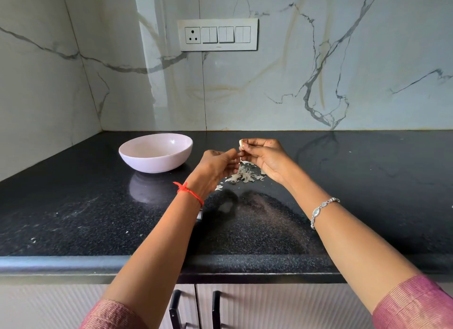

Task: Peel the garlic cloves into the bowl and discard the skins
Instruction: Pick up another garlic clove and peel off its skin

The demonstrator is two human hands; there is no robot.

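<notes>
Two hands meet above the middle of the black speckled bench (73,206), just right of a pale pink bowl (152,163). The right hand (266,157) pinches a garlic clove (241,143) between thumb and forefinger, so the pale clove stands up out of the fingertips, clear of the bench. The left hand (215,168) has its fingers curled and drawn together on a thin strip of skin (239,158) that hangs from the clove between the two hands. Directly below them lies a loose pile of skins (245,175), with a few flakes scattered toward the near edge. The bowl sits upright on the bench, well apart from the pile; its near rim hides the bottom, so what it holds cannot be told. A red thread (188,191) is tied round the left wrist and a silver bracelet (321,211) circles the right forearm. Behind, a switch plate (218,35) with one socket is set into the veined marble wall (343,58). Black cabinet handles (174,306) show under the bench edge.
</notes>
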